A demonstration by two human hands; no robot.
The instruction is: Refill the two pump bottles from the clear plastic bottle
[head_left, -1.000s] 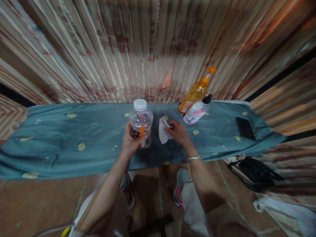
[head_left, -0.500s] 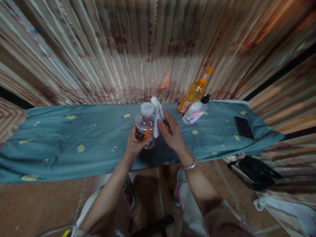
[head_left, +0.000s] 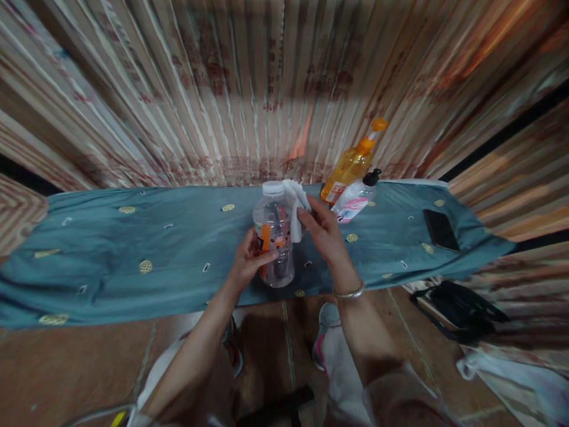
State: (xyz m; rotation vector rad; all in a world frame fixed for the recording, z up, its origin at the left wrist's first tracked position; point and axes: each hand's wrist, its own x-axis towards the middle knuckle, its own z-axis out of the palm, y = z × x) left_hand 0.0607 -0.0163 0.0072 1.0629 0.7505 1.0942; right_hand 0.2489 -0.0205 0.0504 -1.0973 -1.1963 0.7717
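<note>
A clear plastic bottle (head_left: 281,261) with a white cap and orange-and-black print stands nearly upright over the front part of the cloth-covered table (head_left: 178,249). My left hand (head_left: 251,258) grips its left side, thumb across the front. On the other side, my right hand (head_left: 320,224) pinches a folded white cloth or tissue (head_left: 297,207) against the bottle's upper right side. A metal bangle (head_left: 349,293) circles my right wrist. Whether the bottle's base rests on the table I cannot tell.
Behind my right hand stand an amber pump bottle (head_left: 349,169) and a clear bottle with a black pump (head_left: 354,201). A dark phone-like slab (head_left: 441,229) lies at the table's right. Curtains (head_left: 249,89) hang behind. A black bag (head_left: 460,308) is on the right, below table height.
The bottle has shifted right and stands straighter, showing more of its printed side. My right hand and the white cloth have moved right with it; my left hand has moved slightly.
</note>
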